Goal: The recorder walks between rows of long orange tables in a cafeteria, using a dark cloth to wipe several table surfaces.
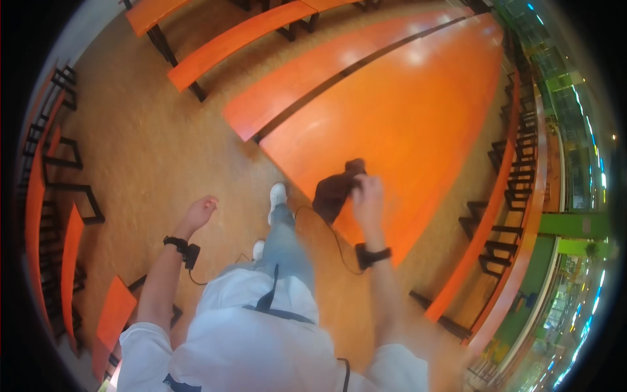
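Note:
My right hand (367,193) grips a dark brown cloth (334,193) at its right side, over the near corner of a long orange table (401,137). The cloth is bunched and looks slightly blurred; whether it touches the tabletop I cannot tell. My left hand (201,211) hangs over the floor at the left, fingers loosely curled with nothing seen in them. Each wrist wears a black strap with a small box and a thin cable.
Orange benches on black metal frames stand at upper left (245,36), along the right (480,245) and at the far left (71,255). A cable hangs near the table corner. My feet in white shoes (277,198) stand on the brown floor (147,122).

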